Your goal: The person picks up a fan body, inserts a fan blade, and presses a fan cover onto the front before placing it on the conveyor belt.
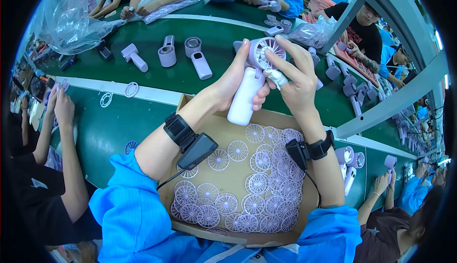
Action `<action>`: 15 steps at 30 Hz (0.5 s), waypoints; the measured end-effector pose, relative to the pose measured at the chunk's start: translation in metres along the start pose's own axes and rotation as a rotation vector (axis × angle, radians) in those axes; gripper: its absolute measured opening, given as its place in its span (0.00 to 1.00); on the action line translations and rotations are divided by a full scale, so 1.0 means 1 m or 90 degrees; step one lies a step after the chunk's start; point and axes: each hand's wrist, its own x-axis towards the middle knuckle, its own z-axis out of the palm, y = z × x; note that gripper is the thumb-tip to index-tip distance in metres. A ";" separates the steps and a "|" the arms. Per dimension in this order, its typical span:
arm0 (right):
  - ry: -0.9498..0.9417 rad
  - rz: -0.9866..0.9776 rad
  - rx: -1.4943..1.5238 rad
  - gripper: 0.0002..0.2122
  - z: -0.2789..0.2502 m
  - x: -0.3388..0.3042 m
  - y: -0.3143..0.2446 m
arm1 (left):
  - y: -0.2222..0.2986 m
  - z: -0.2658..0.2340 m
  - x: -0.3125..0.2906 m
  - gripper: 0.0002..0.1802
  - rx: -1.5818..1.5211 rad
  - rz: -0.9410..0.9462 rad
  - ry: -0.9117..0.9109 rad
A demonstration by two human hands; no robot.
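Observation:
My left hand (233, 84) grips the white handle of a small lilac handheld fan (252, 80) and holds it upright above a cardboard box (228, 125). My right hand (297, 80) rests its fingers on the fan's round head, where the blades show; one fingertip wears a white wrap. Several round lilac fan grilles (259, 184) lie loose in the box below both wrists. Each wrist carries a black strap with a small black device.
A green conveyor belt (143, 34) carries more fan bodies (200, 63) and parts. Loose grilles (119, 94) lie on the white divider at left. Other workers' arms (62, 134) reach in from the left, far side and right. A clear plastic bag (66, 20) sits top left.

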 end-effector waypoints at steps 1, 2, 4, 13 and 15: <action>-0.001 0.000 0.019 0.16 0.002 -0.001 0.002 | -0.001 0.000 0.000 0.48 -0.022 -0.011 -0.015; -0.002 0.000 0.037 0.15 0.003 -0.002 0.003 | -0.001 -0.001 -0.001 0.49 -0.045 -0.022 -0.030; -0.002 0.000 0.052 0.14 0.007 -0.007 0.004 | -0.002 -0.002 -0.001 0.49 -0.065 -0.034 -0.048; 0.000 0.452 0.597 0.24 0.013 -0.005 -0.021 | -0.001 -0.011 -0.002 0.49 -0.061 -0.026 -0.063; -0.064 0.630 0.818 0.26 0.006 -0.005 -0.021 | -0.001 -0.008 -0.002 0.47 -0.010 -0.011 -0.042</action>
